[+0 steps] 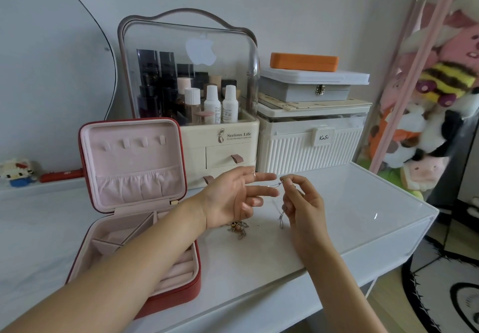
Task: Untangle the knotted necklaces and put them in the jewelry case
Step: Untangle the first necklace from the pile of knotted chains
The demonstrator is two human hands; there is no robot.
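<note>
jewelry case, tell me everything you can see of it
The jewelry case is a square zip-round box, red outside and lined in what looks like pale pink velvet. It stands open on the white table, left of the hands, its lid upright. The lid holds a row of four small hook tabs above a gathered pocket. The base has slanted divider compartments at the back and padded ring rolls at the front. No necklace is visible inside. The left forearm crosses over its front corner; whether they touch is unclear.

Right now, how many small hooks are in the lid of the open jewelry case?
4, in a row across the upper part of the jewelry case lid: at and. None seems hidden.
</note>
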